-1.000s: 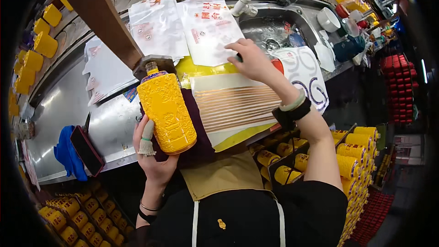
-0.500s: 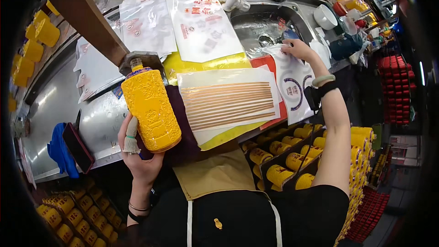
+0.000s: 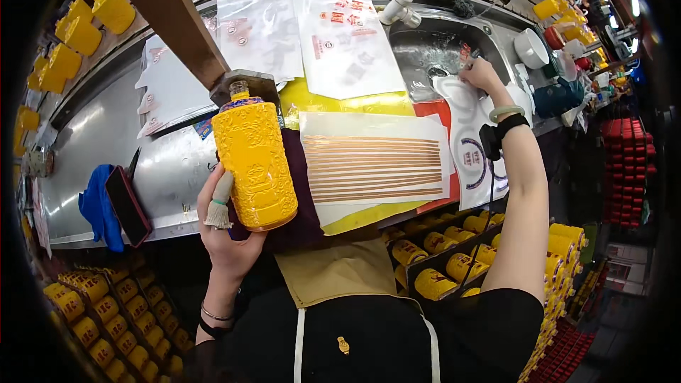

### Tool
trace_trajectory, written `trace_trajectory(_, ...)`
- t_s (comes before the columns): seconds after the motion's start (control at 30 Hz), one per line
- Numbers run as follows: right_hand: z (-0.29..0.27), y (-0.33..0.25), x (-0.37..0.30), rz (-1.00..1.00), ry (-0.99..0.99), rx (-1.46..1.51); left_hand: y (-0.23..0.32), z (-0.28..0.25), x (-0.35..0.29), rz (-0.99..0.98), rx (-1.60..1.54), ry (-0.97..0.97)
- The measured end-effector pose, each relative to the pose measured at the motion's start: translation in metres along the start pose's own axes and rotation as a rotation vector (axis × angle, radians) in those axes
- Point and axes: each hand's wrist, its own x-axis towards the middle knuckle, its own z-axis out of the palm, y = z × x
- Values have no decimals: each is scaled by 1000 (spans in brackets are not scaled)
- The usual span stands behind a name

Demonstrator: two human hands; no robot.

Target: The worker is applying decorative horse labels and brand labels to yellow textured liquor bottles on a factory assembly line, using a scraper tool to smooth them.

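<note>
The left hand [image 3: 230, 248] is closed around the lower part of a yellow bottle [image 3: 255, 163], which leans over the near edge of the steel counter [image 3: 156, 202]. Most of its fingers are hidden behind the bottle, so their exact placement cannot be told; a pale grey cover [image 3: 221, 195] with a fringed end shows beside the bottle's left side. The clear neck overlaps a dark angular block [image 3: 261, 85] at the foot of a brown post [image 3: 170, 21], and whether the two touch is unclear. A dark purple cloth [image 3: 301, 195] is partly covered by the bottle.

The right hand [image 3: 484, 74] is at the far edge of a white sheet [image 3: 461, 128] bearing curved strips, just beside the sink [image 3: 418, 46]. Its fingers are bent, but the tips are too small to make out, so it cannot be told whether they pinch the sheet. The forearm and a black wrist device [image 3: 491, 142] hide part of the sheet's right side.

Between the hands lies a sheet of copper-coloured strips [image 3: 376, 170], covering much of a red sheet [image 3: 430, 108] and a yellow sheet [image 3: 362, 218]. Racks of yellow bottles [image 3: 106, 310] at lower left fade into the dark rim.
</note>
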Motion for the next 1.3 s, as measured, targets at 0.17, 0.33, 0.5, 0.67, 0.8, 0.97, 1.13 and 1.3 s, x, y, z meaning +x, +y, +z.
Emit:
trace_trajectory(0.17,-26,-109,-57,-133,161,166,4,-2,8,34,-28,21)
trace_trajectory(0.33,-47,-238,-170,-443,79,574,-3,0,7,4,-105,15)
trace_trajectory(0.5,-59,-331,-290,-630,-85,950,-9,4,-1,-41,-207,61)
trace_trajectory(0.67,-5,-370,-322,-527,153,1159,-16,11,-4,-100,-405,32)
trace_trajectory(0.8,16,-383,-328,-405,338,1192,-3,-1,3,-189,-546,-68)
trace_trajectory(0.97,19,-388,-325,-369,325,1223,11,7,15,-375,-909,20)
trace_trajectory(1.13,15,-378,-326,-312,108,1346,7,5,19,-441,-958,-12)
trace_trajectory(1.3,18,-364,-316,-270,-125,1474,0,-5,23,-503,-1034,-107)
